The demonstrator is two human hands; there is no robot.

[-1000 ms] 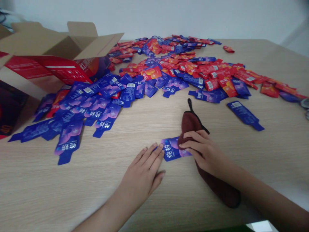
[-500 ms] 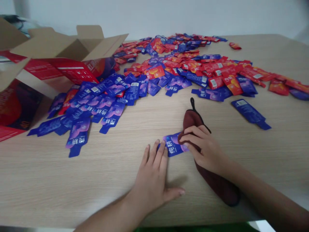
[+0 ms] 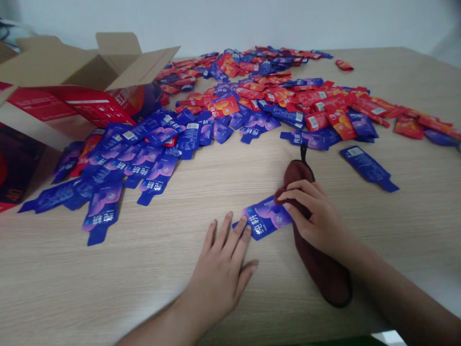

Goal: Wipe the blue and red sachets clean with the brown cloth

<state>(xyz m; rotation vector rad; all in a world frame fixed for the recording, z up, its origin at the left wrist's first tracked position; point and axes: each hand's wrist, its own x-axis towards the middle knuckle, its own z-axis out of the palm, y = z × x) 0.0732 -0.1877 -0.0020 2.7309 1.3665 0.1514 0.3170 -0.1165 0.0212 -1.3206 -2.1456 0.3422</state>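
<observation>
Blue sachet (image 3: 264, 221) is partly hidden by the hands (image 3: 218, 274) and maroon cloth (image 3: 320, 271).

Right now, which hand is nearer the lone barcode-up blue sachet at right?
Right. The right hand, pinching maroon cloth, is below-left of the blue sachet in view; the left hand is farther left, touching a purple sachet.

We were in a plain indoor room, office or packing room we could not tell: a wood-grain counter (image 3: 414, 230), a pale wall (image 3: 288, 24), open cardboard boxes (image 3: 103, 105) and heaped packets (image 3: 225, 105).
</observation>
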